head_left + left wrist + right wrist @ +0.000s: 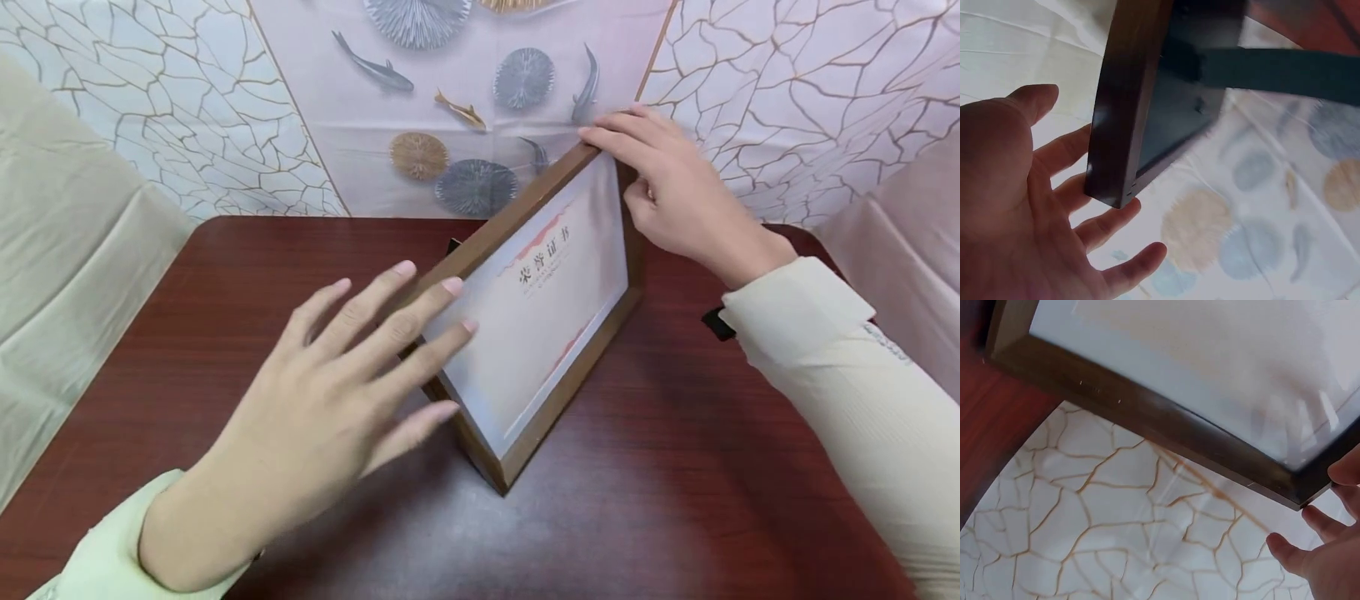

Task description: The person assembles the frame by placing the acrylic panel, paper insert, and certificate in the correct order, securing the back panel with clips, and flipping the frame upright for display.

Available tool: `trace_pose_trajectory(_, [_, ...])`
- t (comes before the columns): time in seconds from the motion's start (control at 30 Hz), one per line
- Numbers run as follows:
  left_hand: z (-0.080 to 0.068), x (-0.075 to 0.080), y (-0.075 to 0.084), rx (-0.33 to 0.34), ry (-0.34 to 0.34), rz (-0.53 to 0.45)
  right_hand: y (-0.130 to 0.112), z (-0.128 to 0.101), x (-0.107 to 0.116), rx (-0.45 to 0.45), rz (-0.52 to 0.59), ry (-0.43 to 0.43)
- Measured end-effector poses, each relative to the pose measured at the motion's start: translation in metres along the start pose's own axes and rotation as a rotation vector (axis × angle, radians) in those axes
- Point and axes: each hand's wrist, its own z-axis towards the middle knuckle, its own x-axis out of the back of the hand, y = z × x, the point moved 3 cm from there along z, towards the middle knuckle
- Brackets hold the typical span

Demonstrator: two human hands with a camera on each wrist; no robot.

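A wooden picture frame holding a certificate stands on the table, turned at an angle with its printed side toward the right. My right hand grips its upper far corner, fingers over the top edge; the same corner shows in the right wrist view beside my right hand. Close to the near side edge, my left hand has its fingers spread and fairly straight. In the left wrist view, the left hand is by the frame's edge, and a dark support leg extends from the back.
The dark red-brown table lies under the frame. Behind it hangs a patterned cloth with fish and round motifs. Pale fabric covers the left side, and more fabric is on the right.
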Motion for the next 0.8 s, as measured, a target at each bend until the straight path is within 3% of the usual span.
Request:
trace_pose_trajectory(0.27, [-0.006,-0.016,-0.041,0.097,0.015,0.107,0.001,-0.04,0.012,-0.006,-0.095,0.075])
trace_pose_trajectory(0.4, [-0.005,-0.025,-0.062,0.155,-0.017,0.084,-0.004,-0.059,0.015,0.003,-0.123,0.1])
trace_pose_trajectory(0.6, [0.002,-0.039,-0.088,0.249,-0.089,0.048,-0.008,-0.079,0.017,0.089,-0.18,0.181])
trace_pose_trajectory(0.8, [0.008,-0.049,-0.103,0.255,-0.119,0.035,-0.004,-0.094,0.016,0.11,-0.181,0.232])
